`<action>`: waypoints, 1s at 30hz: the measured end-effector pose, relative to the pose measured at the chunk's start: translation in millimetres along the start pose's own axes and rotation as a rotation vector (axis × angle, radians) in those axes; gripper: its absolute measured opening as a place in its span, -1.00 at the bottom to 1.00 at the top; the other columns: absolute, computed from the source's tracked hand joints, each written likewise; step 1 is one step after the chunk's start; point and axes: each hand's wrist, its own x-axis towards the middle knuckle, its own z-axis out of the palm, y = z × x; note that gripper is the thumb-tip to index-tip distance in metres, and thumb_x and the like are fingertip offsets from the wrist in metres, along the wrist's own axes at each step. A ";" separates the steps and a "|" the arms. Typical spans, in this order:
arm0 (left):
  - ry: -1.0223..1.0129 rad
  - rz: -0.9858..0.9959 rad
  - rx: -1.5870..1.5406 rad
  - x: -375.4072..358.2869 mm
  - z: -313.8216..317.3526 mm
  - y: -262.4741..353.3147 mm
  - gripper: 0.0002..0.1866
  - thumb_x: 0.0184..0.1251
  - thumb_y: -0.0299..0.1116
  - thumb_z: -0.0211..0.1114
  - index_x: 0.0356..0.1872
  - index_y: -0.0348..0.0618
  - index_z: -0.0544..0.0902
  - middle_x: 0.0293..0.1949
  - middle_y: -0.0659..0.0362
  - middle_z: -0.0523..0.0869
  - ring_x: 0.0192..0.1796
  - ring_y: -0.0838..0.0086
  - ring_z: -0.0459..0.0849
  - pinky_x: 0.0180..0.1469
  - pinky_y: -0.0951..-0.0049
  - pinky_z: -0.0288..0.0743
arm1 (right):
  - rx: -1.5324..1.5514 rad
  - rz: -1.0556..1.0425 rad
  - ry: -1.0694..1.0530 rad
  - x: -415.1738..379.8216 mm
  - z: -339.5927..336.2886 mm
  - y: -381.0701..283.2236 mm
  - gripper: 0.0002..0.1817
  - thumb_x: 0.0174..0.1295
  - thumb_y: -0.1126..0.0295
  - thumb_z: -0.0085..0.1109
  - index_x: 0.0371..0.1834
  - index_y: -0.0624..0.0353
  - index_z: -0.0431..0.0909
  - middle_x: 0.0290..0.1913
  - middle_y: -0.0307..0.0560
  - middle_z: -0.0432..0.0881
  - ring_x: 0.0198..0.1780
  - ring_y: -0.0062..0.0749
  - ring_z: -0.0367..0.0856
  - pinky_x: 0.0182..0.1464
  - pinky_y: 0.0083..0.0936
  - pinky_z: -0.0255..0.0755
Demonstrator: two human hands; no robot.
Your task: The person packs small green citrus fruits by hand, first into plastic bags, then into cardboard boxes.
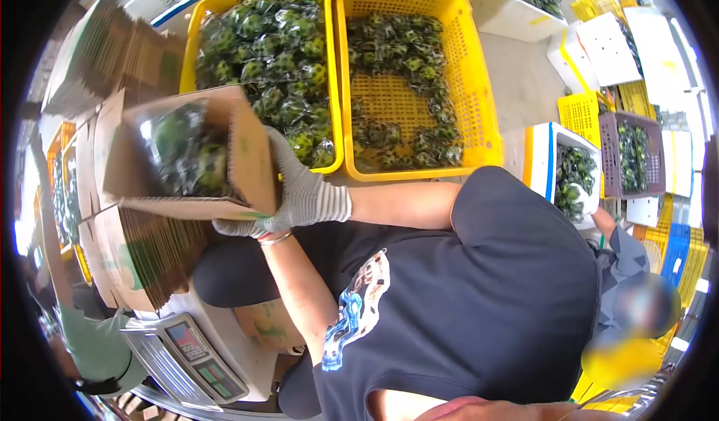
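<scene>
Both gloved hands, right hand [299,193], left hand [240,229], fingers clenched on carton [247,151]; carton tipped, mouth facing left.

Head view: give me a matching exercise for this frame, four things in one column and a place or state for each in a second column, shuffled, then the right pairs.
Things:
1. cardboard box
2. left yellow crate
3. right yellow crate
4. weighing scale

Places or states:
A. partly filled, with bare mesh floor showing
B. low in the picture, beside a stack of flat cartons
C. held tilted in two gloved hands, bagged green produce inside
D. filled across with bagged green produce

Pairs: 1-C, 2-D, 3-A, 4-B
</scene>
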 end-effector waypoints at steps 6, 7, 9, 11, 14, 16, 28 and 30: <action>-0.021 0.249 0.134 -20.7 42.0 75.2 -0.15 0.19 0.30 -0.02 0.25 -0.29 0.36 0.24 -0.08 0.41 0.25 0.06 0.39 0.28 0.07 0.27 | -0.226 -0.312 -0.132 30.4 -40.3 -23.1 0.23 -0.40 0.22 0.57 0.36 0.25 -0.10 0.17 0.13 0.22 0.23 -0.10 0.27 0.28 -0.26 0.20; -0.014 0.322 0.167 -22.8 50.5 91.9 -0.15 0.19 0.30 -0.02 0.25 -0.30 0.35 0.24 -0.09 0.40 0.26 0.06 0.39 0.28 0.07 0.26 | -0.309 -0.348 -0.178 35.1 -49.0 -25.2 0.23 -0.41 0.20 0.57 0.36 0.25 -0.09 0.17 0.14 0.22 0.22 -0.08 0.28 0.28 -0.26 0.20; 0.086 0.487 0.296 -22.5 58.6 113.6 -0.13 0.20 0.31 -0.04 0.25 -0.32 0.35 0.25 -0.10 0.40 0.27 0.05 0.38 0.28 0.07 0.26 | -0.335 -0.388 -0.271 39.7 -57.7 -15.5 0.24 -0.41 0.17 0.58 0.35 0.25 -0.09 0.18 0.15 0.21 0.24 -0.04 0.27 0.29 -0.25 0.19; -0.099 0.306 0.254 -16.5 26.4 144.0 -0.07 0.17 0.37 -0.07 0.31 -0.29 0.27 0.30 -0.10 0.31 0.34 0.01 0.27 0.35 -0.02 0.13 | -0.237 -0.300 -0.232 28.3 -47.2 -0.6 0.24 -0.41 0.15 0.58 0.35 0.25 -0.08 0.20 0.15 0.20 0.25 -0.06 0.26 0.30 -0.25 0.18; -0.099 0.308 0.390 -35.0 7.5 160.1 -0.16 0.13 0.14 0.18 0.34 -0.23 0.24 0.26 -0.07 0.37 0.29 0.05 0.35 0.31 -0.03 0.22 | -0.084 -0.184 -0.265 20.3 -41.5 19.7 0.29 -0.37 0.16 0.59 0.39 0.26 -0.17 0.33 0.16 0.07 0.37 -0.11 0.11 0.39 -0.28 0.04; -0.148 0.256 0.425 -55.1 37.3 145.7 -0.23 0.15 -0.03 0.24 0.33 -0.25 0.26 0.22 -0.04 0.43 0.22 0.11 0.42 0.28 0.03 0.27 | -0.012 -0.170 -0.301 22.5 -49.9 29.1 0.31 -0.34 0.19 0.59 0.42 0.26 -0.24 0.39 0.15 -0.01 0.41 -0.13 0.03 0.42 -0.29 -0.04; 0.078 0.667 0.471 -154.0 18.6 318.5 -0.47 0.26 -0.35 0.12 0.22 -0.42 0.33 0.15 -0.01 0.50 0.14 0.31 0.51 0.24 0.37 0.35 | 0.291 -0.411 -0.518 63.3 182.5 7.3 0.25 -0.54 0.27 0.57 0.34 0.26 -0.03 0.14 0.05 0.24 0.25 -0.22 0.21 0.31 -0.39 0.15; 0.174 0.836 0.539 -188.9 9.3 356.4 -0.51 0.29 -0.39 0.08 0.22 -0.42 0.34 0.15 0.01 0.51 0.15 0.33 0.51 0.27 0.42 0.31 | 0.436 -0.401 -0.672 64.2 256.5 3.4 0.25 -0.54 0.26 0.57 0.33 0.26 -0.02 0.14 0.05 0.25 0.24 -0.22 0.22 0.32 -0.39 0.15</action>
